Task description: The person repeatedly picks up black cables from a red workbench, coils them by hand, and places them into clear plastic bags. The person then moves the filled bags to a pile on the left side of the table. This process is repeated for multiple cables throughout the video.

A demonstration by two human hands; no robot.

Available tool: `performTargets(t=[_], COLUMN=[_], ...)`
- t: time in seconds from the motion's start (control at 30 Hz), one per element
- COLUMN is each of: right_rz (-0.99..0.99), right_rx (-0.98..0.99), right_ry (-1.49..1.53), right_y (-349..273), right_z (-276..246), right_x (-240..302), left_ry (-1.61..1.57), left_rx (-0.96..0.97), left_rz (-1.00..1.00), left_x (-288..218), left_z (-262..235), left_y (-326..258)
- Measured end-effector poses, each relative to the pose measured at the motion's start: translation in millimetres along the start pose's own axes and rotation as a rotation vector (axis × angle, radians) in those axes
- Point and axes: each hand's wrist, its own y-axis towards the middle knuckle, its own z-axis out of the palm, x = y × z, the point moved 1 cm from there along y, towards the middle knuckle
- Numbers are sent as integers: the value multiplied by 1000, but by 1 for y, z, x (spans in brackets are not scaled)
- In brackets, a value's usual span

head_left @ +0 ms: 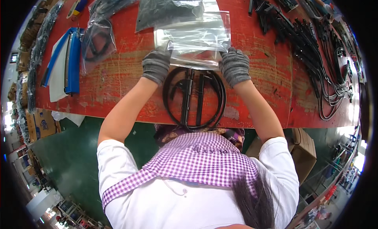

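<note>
My left hand (pixel 156 66) and my right hand (pixel 235 66), both in grey knit gloves, grip opposite sides of a clear plastic bag (pixel 195 57). It lies over a stack of similar clear bags (pixel 189 35); where one ends and another begins is hard to tell. Just below the bag, near the table's front edge, a coil of black cable (pixel 165 96) rests around narrow black bars (pixel 200 100). The bag's lower edge reaches the top of the coil. My fingertips are partly hidden by the shiny film.
The red, scuffed table (pixel 130 87) carries a bagged black cable (pixel 96 42), a blue holder with white sheets (pixel 73 63) and a large bag of dark parts (pixel 169 10). Black bars and cables (pixel 311 59) pile up on the right. A cardboard box (pixel 304 154) stands below the edge.
</note>
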Motion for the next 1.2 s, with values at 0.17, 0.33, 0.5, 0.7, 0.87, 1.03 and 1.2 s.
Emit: performTargets(t=[0.17,0.33,0.5,0.7,0.87,1.03,1.2], right_rz=[-10,-359,-385,-542,-665,-572,-463], right_rx=[-139,-292,-192,3,289,298,-281], right_ry=[160,247,327,243,175,883,964], right_y=[21,-53,-150,-178,-178,-120,-65], right_z=[48,67,72,57,20,-86,-174], right_x=[-4,-20,-4,14,19,16,7], left_ry=[138,-10,-111,-498,-1782,-1405,-1270], left_rx=[-16,-41,132,201,492,140,-403], left_rz=[174,428,311,59,-392,-194,-382], left_x=[7,8,-14,-8,-36,25,77], left_z=[46,43,44,36,29,-105,-192], left_y=[20,-26,-108,-179,-269,-207,-186])
